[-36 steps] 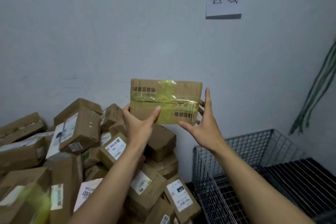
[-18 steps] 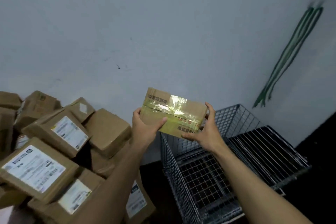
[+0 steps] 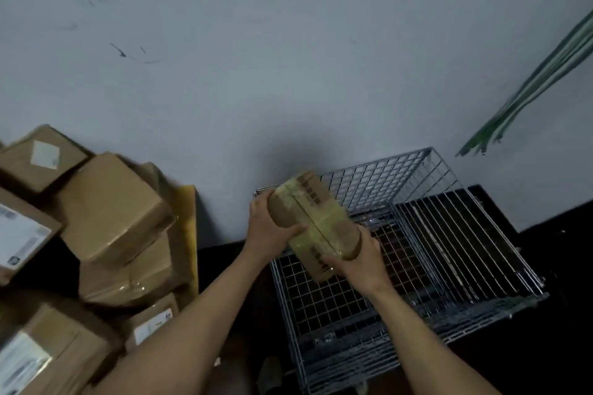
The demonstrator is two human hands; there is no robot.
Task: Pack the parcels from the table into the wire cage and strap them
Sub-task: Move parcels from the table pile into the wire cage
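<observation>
A brown cardboard parcel (image 3: 316, 221) wrapped in yellow tape hangs tilted over the near-left part of the wire cage (image 3: 414, 269). My left hand (image 3: 269, 228) grips its upper left end with the thumb across the front. My right hand (image 3: 359, 261) grips its lower right end. The cage is a grey mesh box, open at the top, with nothing visible inside; its floor looks dark.
A heap of brown parcels (image 3: 106, 218) with white labels fills the left side, against a pale wall. Green straps (image 3: 532, 90) hang on the wall at the upper right, above the cage. The floor around the cage is dark.
Both hands have carried the parcel down and to the right, from in front of the wall to over the cage, and turned it on end. The view has swung right and down.
</observation>
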